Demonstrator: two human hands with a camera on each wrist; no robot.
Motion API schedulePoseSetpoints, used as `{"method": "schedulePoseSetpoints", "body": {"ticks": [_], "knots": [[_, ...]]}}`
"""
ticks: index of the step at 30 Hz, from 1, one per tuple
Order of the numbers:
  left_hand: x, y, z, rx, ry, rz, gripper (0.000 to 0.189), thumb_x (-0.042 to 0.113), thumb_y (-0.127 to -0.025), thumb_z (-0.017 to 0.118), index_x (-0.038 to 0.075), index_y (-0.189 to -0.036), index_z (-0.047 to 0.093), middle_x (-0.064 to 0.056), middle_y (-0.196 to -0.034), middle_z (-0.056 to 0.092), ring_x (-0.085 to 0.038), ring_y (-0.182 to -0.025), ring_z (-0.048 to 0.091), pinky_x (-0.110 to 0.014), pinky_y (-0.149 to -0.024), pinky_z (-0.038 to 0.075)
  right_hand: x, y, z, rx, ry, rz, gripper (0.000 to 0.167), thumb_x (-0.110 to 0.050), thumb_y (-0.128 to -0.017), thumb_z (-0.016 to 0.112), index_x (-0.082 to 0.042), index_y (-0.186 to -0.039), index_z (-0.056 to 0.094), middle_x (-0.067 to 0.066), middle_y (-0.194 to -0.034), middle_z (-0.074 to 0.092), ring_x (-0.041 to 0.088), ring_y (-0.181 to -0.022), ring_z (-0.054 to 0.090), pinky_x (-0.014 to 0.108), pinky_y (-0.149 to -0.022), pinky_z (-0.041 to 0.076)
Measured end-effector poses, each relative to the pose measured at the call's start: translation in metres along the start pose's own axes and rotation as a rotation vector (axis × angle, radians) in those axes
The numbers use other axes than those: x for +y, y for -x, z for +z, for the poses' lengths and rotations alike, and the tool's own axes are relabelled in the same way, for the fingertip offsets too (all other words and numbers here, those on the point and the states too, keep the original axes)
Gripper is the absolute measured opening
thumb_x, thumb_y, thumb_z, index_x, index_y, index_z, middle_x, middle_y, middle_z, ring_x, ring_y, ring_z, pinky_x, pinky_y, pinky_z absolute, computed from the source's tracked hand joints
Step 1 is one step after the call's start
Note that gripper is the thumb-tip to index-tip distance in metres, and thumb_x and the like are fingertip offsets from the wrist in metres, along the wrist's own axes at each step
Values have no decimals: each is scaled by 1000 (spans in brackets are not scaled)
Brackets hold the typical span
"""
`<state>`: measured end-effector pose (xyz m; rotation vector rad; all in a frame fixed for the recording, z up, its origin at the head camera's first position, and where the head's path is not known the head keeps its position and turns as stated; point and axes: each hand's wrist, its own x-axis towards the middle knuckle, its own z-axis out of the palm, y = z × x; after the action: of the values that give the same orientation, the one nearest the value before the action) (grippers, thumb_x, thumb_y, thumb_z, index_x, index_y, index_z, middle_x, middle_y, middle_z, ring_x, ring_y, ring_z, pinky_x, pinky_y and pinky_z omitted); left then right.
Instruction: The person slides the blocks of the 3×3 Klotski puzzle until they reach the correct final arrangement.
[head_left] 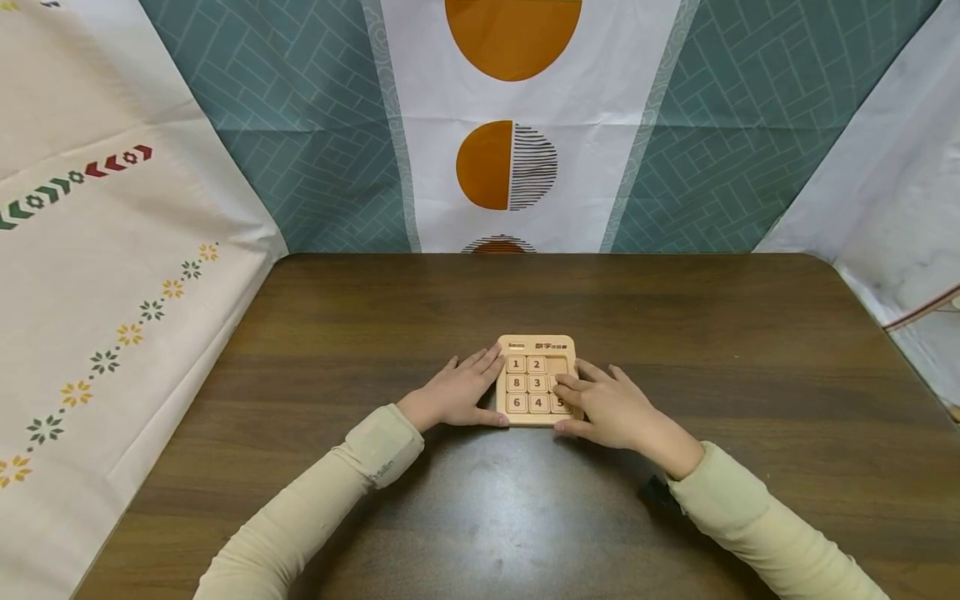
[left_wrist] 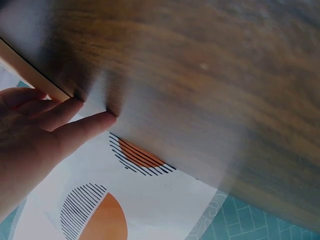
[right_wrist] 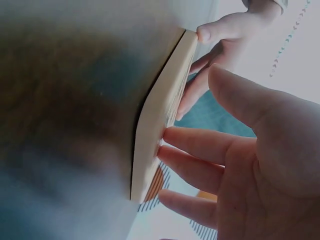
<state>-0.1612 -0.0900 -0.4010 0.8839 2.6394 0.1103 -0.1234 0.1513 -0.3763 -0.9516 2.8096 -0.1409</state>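
Note:
A pale wooden sliding number puzzle [head_left: 534, 420] lies flat on the table, with square tiles in a recessed frame. The top row shows 1 and 2 with a vacant right-hand slot; below come 8 and 3, then 6, 4 and 5. My left hand [head_left: 462, 393] rests along the puzzle's left side, fingers extended by the upper edge and thumb at the lower corner. Fingertips of my right hand [head_left: 615, 411] touch the right column, covering the middle slot there; its thumb is by the lower right edge. The right wrist view shows the puzzle's side [right_wrist: 159, 107] with fingertips on its top.
The dark brown wooden table [head_left: 360, 300] reaches back to a hanging cloth [head_left: 585, 167] with orange and striped circles. A patterned white cloth [head_left: 150, 367] hangs along the left side. A small black object [head_left: 660, 493] shows beneath my right wrist.

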Motion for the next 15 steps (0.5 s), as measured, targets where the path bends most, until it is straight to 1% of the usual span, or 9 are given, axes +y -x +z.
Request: {"method": "schedulePoseSetpoints", "body": {"ticks": [4,7,12,15], "knots": [[0,0,0,2,-2,-1,96,66,-80,49,7,-147,11,-8,-152,-1,-24,-138,9,-53,-103,19,3,-4,-1,-3,0,9,57,-46,-86,57,-8,-129,54,9,-135,47,36,-130,29,63,-94,26],[0,0,0,1,-5,-1,96,65,-80,49,7,-147,11,-8,-152,-1,-24,-138,9,-53,-103,20,7,-9,-2,-20,-20,23,56,-44,-87,57,-9,-130,52,8,-137,44,35,-130,28,63,-95,24],[0,0,0,-3,-2,-4,96,65,-80,49,7,-147,11,-8,-152,-1,-24,-138,9,-53,-103,19,16,-17,-2,-45,-38,15,58,-44,-88,56,-9,-133,49,9,-139,41,36,-130,27,63,-94,25],[0,0,-1,-4,-2,-3,97,65,-80,50,7,-147,11,-8,-152,-1,-24,-138,9,-53,-103,19,18,-19,-3,-47,-38,8,58,-44,-88,55,-9,-134,48,10,-140,41,37,-130,27,63,-94,25]]}}
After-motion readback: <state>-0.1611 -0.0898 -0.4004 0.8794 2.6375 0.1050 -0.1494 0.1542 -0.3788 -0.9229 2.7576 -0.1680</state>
